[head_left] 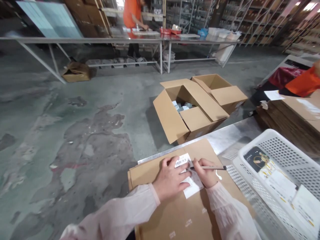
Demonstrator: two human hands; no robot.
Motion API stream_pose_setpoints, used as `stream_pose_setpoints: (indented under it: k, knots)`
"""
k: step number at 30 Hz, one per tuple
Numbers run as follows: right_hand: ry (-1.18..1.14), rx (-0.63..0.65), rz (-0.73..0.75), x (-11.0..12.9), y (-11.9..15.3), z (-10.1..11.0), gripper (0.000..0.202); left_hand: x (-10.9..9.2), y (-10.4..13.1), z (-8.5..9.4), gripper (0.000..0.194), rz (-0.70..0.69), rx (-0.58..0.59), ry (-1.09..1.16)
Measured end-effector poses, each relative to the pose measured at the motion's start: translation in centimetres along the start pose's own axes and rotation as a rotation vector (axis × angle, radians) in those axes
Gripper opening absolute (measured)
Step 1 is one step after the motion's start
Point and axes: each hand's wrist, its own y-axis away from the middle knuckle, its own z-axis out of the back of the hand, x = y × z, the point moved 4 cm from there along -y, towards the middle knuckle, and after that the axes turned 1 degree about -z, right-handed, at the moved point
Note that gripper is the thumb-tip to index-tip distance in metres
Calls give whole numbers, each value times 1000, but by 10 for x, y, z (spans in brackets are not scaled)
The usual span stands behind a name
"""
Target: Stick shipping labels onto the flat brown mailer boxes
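Observation:
My left hand (pixel 172 178) lies spread over a white barcode label (pixel 192 188), with the fingers apart and pressing the paper flat. Pinched in my right hand (pixel 205 171) is a pen (pixel 213 167), its tip over the label beside my left fingers and its back end pointing right. Under both hands is a flat brown cardboard sheet (pixel 172 213), which seems stacked on another. Part of the label is covered by my fingers, so any writing there is hidden.
A white perforated basket (pixel 287 146) with printed papers stands at my right. Beyond the metal table edge are two open cartons (pixel 200 120), the nearer holding small boxes. Flattened cardboard (pixel 280 123) is stacked at far right beside a person's orange sleeve (pixel 303 83). Another person (pixel 131 15) works behind a long table.

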Motion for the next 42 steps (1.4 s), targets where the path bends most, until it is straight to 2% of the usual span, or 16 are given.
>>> stream_pose_setpoints:
  k: [8, 13, 20, 25, 30, 42]
  knots:
    - [4, 20, -2, -1, 0, 1, 43, 0, -1, -2, 28, 11, 20, 26]
    - [52, -34, 6, -4, 0, 1, 43, 0, 0, -3, 28, -7, -21, -5]
    - [-13, 32, -54, -3, -2, 1, 42, -1, -1, -2, 28, 10, -1, 7]
    - [7, 10, -42, -3, -2, 3, 43, -2, -1, -2, 28, 1, -9, -25]
    - [35, -67, -68, -9, 3, 8, 45, -2, 0, -2, 28, -13, -43, -11]
    - [5, -53, -84, -8, 0, 6, 44, 0, 0, -1, 30, 4, -6, -13]
